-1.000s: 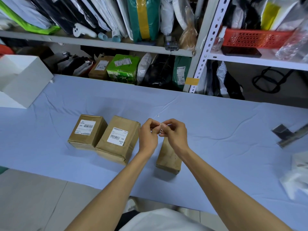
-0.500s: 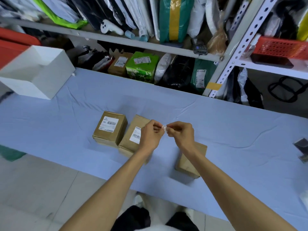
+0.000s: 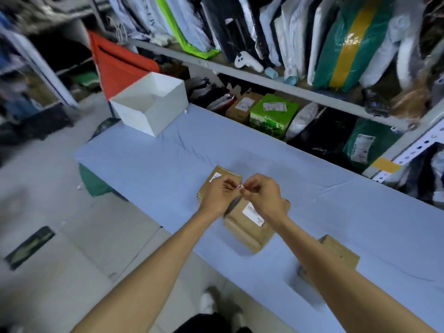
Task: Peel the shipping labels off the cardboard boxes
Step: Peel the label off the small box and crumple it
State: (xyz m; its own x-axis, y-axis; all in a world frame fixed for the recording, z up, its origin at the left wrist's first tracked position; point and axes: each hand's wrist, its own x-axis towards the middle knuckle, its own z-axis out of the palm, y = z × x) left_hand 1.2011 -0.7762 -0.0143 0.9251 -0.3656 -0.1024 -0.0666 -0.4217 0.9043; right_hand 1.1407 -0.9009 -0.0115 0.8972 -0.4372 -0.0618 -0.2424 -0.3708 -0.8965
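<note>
Plainly, three brown cardboard boxes sit on the blue-covered table [image 3: 156, 169]. The left box [image 3: 227, 173] and the middle box [image 3: 249, 233] each carry one white shipping label, the left label [image 3: 214, 177] and the middle label [image 3: 252, 212], their dark print too blurred to read. The right box [image 3: 341, 253] shows bare cardboard on top. Above the first two, the left hand [image 3: 219, 198] and right hand [image 3: 263, 195] meet, fingers curled, pinching one small white label scrap [image 3: 240, 186]

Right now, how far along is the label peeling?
Done: the near box shows no label on top. In hand: the left hand and right hand pinch a small white scrap, probably that label. Left: the middle box and far box both carry labels.
</note>
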